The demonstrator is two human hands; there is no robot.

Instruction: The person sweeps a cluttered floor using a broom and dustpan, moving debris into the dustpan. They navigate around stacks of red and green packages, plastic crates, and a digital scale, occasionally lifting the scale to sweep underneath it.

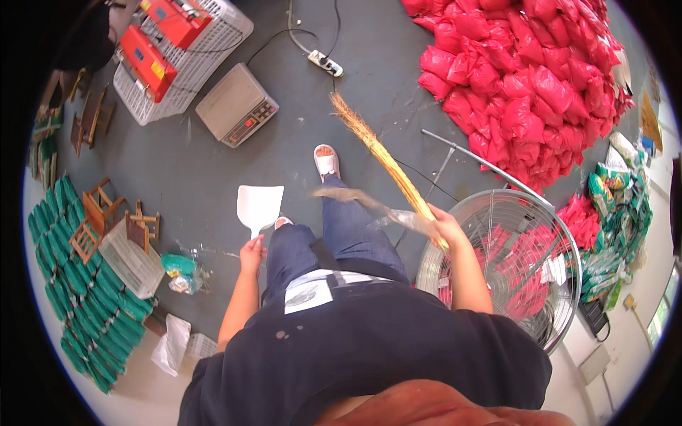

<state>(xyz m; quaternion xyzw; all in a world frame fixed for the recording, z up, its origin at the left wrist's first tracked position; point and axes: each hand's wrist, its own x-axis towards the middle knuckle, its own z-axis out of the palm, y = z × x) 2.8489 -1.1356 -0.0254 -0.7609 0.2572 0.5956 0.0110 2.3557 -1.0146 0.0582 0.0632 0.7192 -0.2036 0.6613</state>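
Note:
My left hand (252,253) is closed round the short handle of a white dustpan (259,206), held out beside my left leg with its wide mouth away from me. A yellowish straw broom (387,162) runs through my closed right hand (446,228), its frayed bristle end pointing away toward the middle of the floor. From the same hand a thin brownish, partly see-through strip (362,200) trails leftward over my right thigh. Blur hides what it is made of and how it is held. Dustpan and broom are well apart.
Right of me stands a large round wire-caged fan (501,266). Filled red bags (526,92) are heaped beyond it. Ahead sit a digital scale (236,105), a white crate (192,67) with red machines and a power strip (325,62). Small wooden stools (99,213) and green bundles (85,298) lie left.

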